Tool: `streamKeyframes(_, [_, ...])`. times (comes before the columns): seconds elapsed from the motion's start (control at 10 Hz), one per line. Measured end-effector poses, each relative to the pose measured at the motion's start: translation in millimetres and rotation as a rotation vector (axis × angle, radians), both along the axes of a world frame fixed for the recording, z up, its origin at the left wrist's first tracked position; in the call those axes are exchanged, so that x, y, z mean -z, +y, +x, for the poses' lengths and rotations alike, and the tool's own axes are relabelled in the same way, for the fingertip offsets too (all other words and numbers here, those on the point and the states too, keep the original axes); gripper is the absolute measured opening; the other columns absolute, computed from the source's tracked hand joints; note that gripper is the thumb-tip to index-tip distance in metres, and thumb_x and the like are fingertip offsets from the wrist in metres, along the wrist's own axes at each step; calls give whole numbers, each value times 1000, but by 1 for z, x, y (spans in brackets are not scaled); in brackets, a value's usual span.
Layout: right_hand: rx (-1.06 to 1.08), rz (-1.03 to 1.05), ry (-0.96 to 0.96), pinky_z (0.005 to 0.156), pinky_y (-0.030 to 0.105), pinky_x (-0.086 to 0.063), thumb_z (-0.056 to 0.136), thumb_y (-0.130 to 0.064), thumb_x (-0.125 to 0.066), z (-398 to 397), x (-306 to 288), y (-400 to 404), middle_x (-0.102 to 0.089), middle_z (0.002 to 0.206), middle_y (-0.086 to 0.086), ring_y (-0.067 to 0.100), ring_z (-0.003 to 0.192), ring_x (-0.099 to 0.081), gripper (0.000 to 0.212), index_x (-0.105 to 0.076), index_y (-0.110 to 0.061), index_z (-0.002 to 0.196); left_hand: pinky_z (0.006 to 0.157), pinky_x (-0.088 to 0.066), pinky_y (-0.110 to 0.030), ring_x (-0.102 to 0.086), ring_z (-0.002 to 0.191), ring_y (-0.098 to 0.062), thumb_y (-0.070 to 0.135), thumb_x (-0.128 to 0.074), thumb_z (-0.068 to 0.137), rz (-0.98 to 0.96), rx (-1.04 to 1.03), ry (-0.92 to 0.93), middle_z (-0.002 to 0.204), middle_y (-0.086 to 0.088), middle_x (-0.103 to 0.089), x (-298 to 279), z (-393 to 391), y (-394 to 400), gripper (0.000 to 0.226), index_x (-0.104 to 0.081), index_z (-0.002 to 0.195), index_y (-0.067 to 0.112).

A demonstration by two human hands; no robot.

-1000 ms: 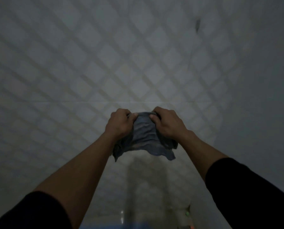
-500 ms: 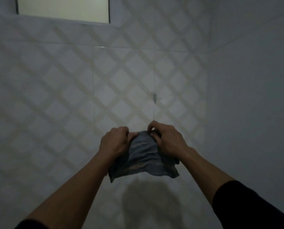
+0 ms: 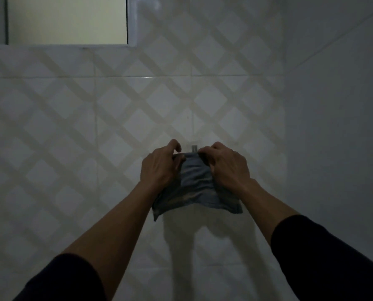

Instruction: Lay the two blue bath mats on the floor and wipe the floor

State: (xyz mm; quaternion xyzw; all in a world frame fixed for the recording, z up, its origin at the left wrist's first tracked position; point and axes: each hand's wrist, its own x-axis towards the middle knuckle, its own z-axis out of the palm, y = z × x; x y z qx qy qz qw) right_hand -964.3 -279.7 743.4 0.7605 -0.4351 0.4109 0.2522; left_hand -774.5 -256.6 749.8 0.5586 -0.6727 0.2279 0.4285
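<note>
Both hands hold a small grey-blue cloth (image 3: 195,187) up against the tiled wall (image 3: 94,127), its top edge just below a small metal hook (image 3: 194,147). The left hand (image 3: 159,168) and right hand (image 3: 229,168) pinch the upper corners, fingers clamped on fabric, equally near the hook. The cloth hangs crumpled and limp, wider than tall.

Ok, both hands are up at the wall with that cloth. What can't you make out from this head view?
- Small metal hook: only its top shows; the grey-blue cloth covers the rest.
- Cloth's top corners: hidden inside the left hand and right hand.
- Floor and bath mats: below the bottom edge.
- Window: cut by the top edge.
</note>
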Motion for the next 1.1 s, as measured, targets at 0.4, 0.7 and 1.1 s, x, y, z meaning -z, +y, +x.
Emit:
streamKeyframes(0.4, [8, -2, 33, 57, 31, -39, 98, -42, -47, 0, 5, -62, -43, 113, 3, 24, 64, -46, 40, -42, -44, 137, 72, -54, -42, -61, 84, -31, 42, -48, 101, -70, -59, 30, 98, -5, -66, -2, -11, -63, 20, -60, 106, 27])
streamKeyframes(0.7, [-114, 146, -178, 67, 37, -49, 99, -42, -45, 13, 36, -50, -40, 111, 1, 25, 84, -51, 38, -30, -46, 133, 72, -52, -35, -65, 93, -28, 41, -49, 100, -54, 15, 260, 107, -2, -71, 34, -22, -65, 22, -67, 108, 32])
streamKeyframes(1.1, [125, 572, -15, 105, 49, -40, 95, -18, -49, 20, 96, 46, 4, 162, 2, 36, 139, -22, 73, -8, -29, 155, 89, -53, -43, -58, 114, -35, 31, -54, 95, 334, -18, 64, 122, -13, -57, 64, -2, 32, 30, -65, 121, 21])
